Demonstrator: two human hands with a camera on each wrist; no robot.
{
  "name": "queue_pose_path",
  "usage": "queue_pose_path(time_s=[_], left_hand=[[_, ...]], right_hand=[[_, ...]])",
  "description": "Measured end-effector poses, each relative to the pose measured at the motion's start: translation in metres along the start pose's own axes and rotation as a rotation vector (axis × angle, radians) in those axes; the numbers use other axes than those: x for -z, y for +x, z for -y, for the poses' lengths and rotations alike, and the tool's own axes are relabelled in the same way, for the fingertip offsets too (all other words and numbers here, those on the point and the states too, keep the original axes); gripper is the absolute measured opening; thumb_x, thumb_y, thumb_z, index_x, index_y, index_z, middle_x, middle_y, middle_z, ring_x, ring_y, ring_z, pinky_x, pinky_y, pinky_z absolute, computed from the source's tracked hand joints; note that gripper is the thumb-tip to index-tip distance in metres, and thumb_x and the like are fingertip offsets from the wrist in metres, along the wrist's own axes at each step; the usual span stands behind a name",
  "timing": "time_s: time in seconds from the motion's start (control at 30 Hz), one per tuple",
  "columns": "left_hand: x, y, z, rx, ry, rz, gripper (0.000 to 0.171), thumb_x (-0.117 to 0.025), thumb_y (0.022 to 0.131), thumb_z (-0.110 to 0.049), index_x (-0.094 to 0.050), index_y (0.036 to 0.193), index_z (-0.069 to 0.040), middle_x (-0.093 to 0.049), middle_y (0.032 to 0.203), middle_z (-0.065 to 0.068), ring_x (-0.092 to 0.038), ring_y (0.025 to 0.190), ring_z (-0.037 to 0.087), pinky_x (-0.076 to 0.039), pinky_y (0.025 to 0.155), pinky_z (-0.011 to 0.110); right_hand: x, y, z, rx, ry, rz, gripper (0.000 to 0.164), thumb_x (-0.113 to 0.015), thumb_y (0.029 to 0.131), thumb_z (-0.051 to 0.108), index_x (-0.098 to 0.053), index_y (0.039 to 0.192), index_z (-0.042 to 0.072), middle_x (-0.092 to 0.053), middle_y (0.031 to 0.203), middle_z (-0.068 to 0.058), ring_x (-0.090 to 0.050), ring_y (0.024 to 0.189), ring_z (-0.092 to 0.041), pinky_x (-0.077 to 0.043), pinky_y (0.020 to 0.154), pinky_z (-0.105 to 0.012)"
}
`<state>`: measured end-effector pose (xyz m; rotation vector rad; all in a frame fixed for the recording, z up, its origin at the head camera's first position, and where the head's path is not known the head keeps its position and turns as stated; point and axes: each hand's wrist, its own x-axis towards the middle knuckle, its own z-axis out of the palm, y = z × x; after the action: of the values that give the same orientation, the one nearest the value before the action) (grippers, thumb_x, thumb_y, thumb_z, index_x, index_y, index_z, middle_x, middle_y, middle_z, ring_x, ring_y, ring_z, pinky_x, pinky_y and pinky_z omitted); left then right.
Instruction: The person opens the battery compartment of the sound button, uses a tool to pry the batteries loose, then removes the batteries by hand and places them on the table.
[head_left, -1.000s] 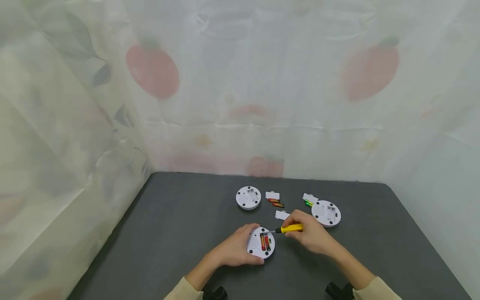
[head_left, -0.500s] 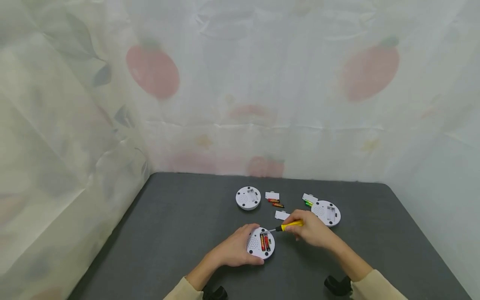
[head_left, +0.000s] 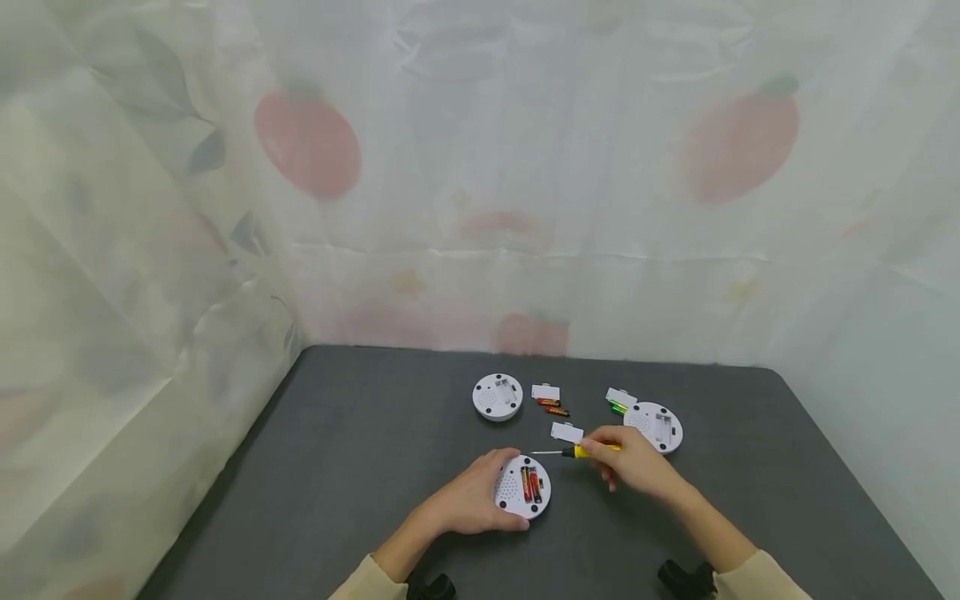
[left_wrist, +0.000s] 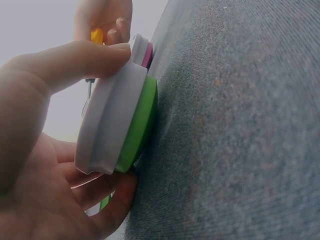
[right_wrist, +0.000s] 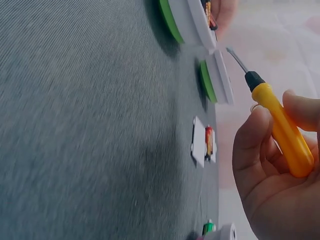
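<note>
My left hand [head_left: 468, 497] grips a round white battery-powered device [head_left: 508, 493] by its side, thumb near and fingers at the far edge. Its underside faces up, with speaker holes, dark feet and two red-and-black batteries [head_left: 526, 483] in the uncovered compartment. The left wrist view shows its green lower part [left_wrist: 140, 125] close over the table. Between thumb and fingers, my right hand [head_left: 633, 461] holds a screwdriver [right_wrist: 282, 127] with a yellow handle. Its metal shaft points left, the tip just beyond the device's far edge in the head view.
Two similar round devices lie farther back, one at centre [head_left: 487, 400] and one at right [head_left: 645, 421], their compartments uncovered. Around them are white battery covers [head_left: 567, 432], loose red-and-black batteries [head_left: 557, 411] and green batteries [head_left: 618, 408]. A printed curtain [head_left: 480, 167] hangs behind the dark table [head_left: 337, 433].
The screwdriver tip has come away from the battery compartment to the device's far edge. My right hand has shifted slightly right and turned the shaft nearly level. The left hand keeps its hold.
</note>
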<state>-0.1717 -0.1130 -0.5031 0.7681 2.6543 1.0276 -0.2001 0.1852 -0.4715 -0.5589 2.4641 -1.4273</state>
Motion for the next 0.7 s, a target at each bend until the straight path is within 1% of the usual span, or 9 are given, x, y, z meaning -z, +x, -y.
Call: queue_pose_path(time_s=[0.17, 0.3, 0.47, 0.6, 0.7], left_hand=[[0.0, 0.0, 0.0, -0.003, 0.001, -0.006, 0.092, -0.088, 0.071, -0.045, -0.046, 0.145, -0.009, -0.053, 0.124, -0.004, -0.049, 0.108, 0.011, -0.043, 0.094, 0.031], [-0.001, -0.001, 0.0, -0.003, 0.004, -0.01, 0.091, -0.088, 0.071, -0.045, -0.046, 0.144, -0.01, -0.053, 0.124, -0.005, -0.049, 0.109, 0.011, -0.043, 0.094, 0.031], [-0.001, -0.001, -0.001, 0.008, 0.005, -0.006, 0.091, -0.088, 0.071, -0.046, -0.046, 0.145, -0.011, -0.053, 0.124, -0.005, -0.048, 0.11, 0.011, -0.043, 0.094, 0.032], [0.0, -0.002, -0.001, 0.015, 0.0, -0.001, 0.092, -0.087, 0.072, -0.046, -0.045, 0.146, -0.011, -0.053, 0.129, -0.002, -0.049, 0.113, 0.013, -0.043, 0.095, 0.034], [0.0, -0.002, -0.002, 0.018, -0.002, 0.002, 0.093, -0.087, 0.072, -0.046, -0.045, 0.146, -0.01, -0.052, 0.133, 0.0, -0.048, 0.116, 0.013, -0.043, 0.097, 0.035]], right_hand=[[0.01, -0.01, -0.004, -0.067, 0.039, -0.032, 0.035, -0.06, 0.103, 0.031, -0.067, 0.102, -0.004, -0.056, 0.067, -0.006, -0.054, 0.051, -0.017, -0.051, 0.053, -0.035], [0.02, -0.022, -0.007, -0.113, 0.068, -0.063, 0.04, -0.059, 0.104, 0.033, -0.066, 0.101, -0.006, -0.056, 0.069, -0.009, -0.052, 0.052, -0.017, -0.051, 0.05, -0.036], [0.034, -0.034, -0.012, -0.176, 0.116, -0.123, 0.041, -0.06, 0.103, 0.035, -0.066, 0.101, -0.006, -0.057, 0.071, -0.012, -0.051, 0.053, -0.016, -0.05, 0.047, -0.034], [0.045, -0.042, -0.016, -0.195, 0.141, -0.16, 0.042, -0.06, 0.104, 0.033, -0.064, 0.101, -0.009, -0.058, 0.073, -0.012, -0.051, 0.053, -0.015, -0.05, 0.048, -0.033], [0.054, -0.048, -0.02, -0.2, 0.143, -0.184, 0.042, -0.059, 0.104, 0.033, -0.062, 0.104, -0.01, -0.059, 0.076, -0.015, -0.052, 0.055, -0.016, -0.05, 0.049, -0.034]])
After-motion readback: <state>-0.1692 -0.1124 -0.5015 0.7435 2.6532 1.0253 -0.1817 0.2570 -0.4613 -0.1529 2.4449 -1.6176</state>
